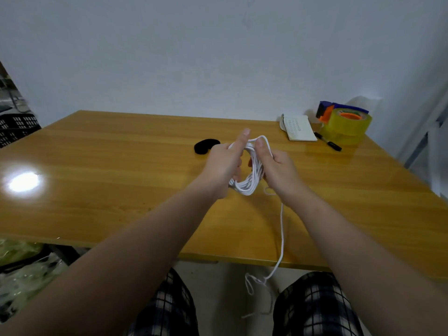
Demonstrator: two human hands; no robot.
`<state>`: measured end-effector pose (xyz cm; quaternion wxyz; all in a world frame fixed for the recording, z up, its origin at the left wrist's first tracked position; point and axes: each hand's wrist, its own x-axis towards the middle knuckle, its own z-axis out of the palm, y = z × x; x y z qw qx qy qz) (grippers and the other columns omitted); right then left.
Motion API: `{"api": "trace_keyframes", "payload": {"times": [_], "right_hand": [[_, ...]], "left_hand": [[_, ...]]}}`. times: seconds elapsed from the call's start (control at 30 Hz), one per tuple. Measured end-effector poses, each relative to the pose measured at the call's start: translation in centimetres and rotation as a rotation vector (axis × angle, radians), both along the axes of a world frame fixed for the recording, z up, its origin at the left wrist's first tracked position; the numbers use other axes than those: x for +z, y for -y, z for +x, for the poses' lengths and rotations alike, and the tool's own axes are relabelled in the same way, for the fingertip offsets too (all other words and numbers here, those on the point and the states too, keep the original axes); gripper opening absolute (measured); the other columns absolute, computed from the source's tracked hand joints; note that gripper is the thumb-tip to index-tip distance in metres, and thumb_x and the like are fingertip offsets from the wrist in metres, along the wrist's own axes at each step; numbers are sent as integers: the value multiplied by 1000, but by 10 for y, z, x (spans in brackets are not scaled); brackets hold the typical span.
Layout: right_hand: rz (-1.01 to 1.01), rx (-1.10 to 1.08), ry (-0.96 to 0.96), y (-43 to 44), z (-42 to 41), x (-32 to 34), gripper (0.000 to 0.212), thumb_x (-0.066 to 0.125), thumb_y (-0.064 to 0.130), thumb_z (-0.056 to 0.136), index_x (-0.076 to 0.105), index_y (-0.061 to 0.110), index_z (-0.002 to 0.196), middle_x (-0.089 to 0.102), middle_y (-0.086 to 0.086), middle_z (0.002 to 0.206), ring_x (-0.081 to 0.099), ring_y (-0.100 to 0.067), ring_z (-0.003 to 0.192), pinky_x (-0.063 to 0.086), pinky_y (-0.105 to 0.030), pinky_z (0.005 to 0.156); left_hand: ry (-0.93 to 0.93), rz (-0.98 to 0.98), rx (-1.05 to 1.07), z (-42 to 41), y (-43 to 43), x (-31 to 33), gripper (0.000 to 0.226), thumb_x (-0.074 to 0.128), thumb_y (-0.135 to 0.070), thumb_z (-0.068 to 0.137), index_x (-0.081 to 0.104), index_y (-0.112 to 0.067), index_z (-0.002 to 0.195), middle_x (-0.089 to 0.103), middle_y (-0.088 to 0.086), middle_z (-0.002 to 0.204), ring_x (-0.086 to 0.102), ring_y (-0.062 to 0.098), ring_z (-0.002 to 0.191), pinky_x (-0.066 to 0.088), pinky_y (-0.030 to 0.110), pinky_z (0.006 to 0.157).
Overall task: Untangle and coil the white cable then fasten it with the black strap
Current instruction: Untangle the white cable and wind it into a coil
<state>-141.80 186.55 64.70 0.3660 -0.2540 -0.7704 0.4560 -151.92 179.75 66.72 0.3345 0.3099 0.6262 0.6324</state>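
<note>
Above the middle of the wooden table [101,166] I hold a coil of white cable [252,180] between both hands. My left hand [223,166] grips the coil's left side, index finger stretched out. My right hand [276,168] pinches a loop at the coil's top right. A loose tail of the cable [282,229] hangs from the coil, runs over the table's front edge and ends in a tangle between my knees. The black strap [204,146] lies curled on the table just behind and left of my left hand.
At the back right of the table sit a small notebook [299,128], a black pen [328,141] and a yellow tape roll in a dispenser [345,124]. A black crate [17,127] stands off the table's left edge. A white wall rises behind.
</note>
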Motion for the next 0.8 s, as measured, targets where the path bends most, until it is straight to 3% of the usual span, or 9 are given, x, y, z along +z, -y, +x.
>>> {"api": "trace_keyframes", "payload": {"times": [0.1, 0.2, 0.27, 0.37, 0.47, 0.57, 0.63, 0.73, 0.8], "right_hand": [[33, 27, 41, -8, 9, 6, 50, 41, 44, 95, 64, 2, 81, 52, 18, 53, 49, 4, 50, 36, -7, 52], [165, -79, 98, -24, 19, 6, 29, 49, 35, 95, 64, 23, 73, 55, 12, 64, 50, 1, 60, 40, -23, 61], [200, -172, 214, -33, 21, 2, 40, 49, 44, 92, 58, 20, 62, 47, 2, 57, 44, -12, 55, 36, -30, 59], [186, -367, 374, -38, 20, -4, 62, 43, 67, 84, 35, 16, 49, 35, -3, 49, 37, -20, 50, 28, -33, 54], [97, -205, 292, -35, 20, -13, 55, 47, 52, 90, 40, 14, 51, 36, -2, 50, 35, -16, 47, 30, -26, 48], [-70, 37, 147, -29, 29, -19, 28, 52, 24, 95, 59, 12, 71, 42, -1, 52, 37, -9, 46, 36, -25, 48], [-87, 91, 154, -28, 35, -20, 10, 56, 16, 93, 64, 10, 92, 44, -5, 54, 42, -11, 47, 42, -24, 50], [62, 63, 271, -26, 31, -23, 22, 55, 14, 93, 65, 17, 113, 51, -6, 60, 50, -11, 51, 45, -21, 54], [237, -2, 417, -24, 23, -28, 28, 51, 18, 95, 64, 24, 119, 69, -3, 87, 62, -15, 77, 52, -29, 73]], "left_hand": [[-19, 12, -5, -10, 3, 3, 47, 59, -51, 88, 41, -18, 59, 27, -6, 50, 25, 11, 41, 26, 24, 42], [-11, 40, -50, -18, 7, 4, 43, 57, -48, 90, 46, -17, 63, 28, -5, 51, 25, 12, 43, 29, 27, 46], [4, 36, -110, -18, 9, 2, 43, 57, -49, 89, 45, -17, 64, 32, -4, 51, 33, 13, 43, 37, 28, 51], [184, 92, -222, -11, 11, 6, 37, 57, -44, 89, 56, -9, 76, 57, 4, 58, 60, 15, 50, 54, 27, 55], [329, 160, -272, -13, 10, 9, 29, 56, -33, 92, 60, -4, 93, 72, 12, 74, 72, 22, 70, 60, 29, 64], [416, 248, -211, -25, 9, 12, 23, 53, -25, 95, 55, -3, 97, 72, 21, 86, 73, 27, 77, 60, 34, 71], [434, 260, -136, -36, 8, 11, 21, 51, -24, 97, 52, -3, 100, 70, 24, 91, 72, 29, 81, 60, 38, 74], [422, 261, -95, -43, 8, 5, 22, 49, -23, 98, 52, -1, 103, 69, 23, 96, 71, 29, 87, 58, 39, 81], [449, 266, -117, -38, 7, 3, 27, 48, -23, 98, 50, 2, 109, 69, 23, 97, 72, 28, 85, 59, 35, 78]]}}
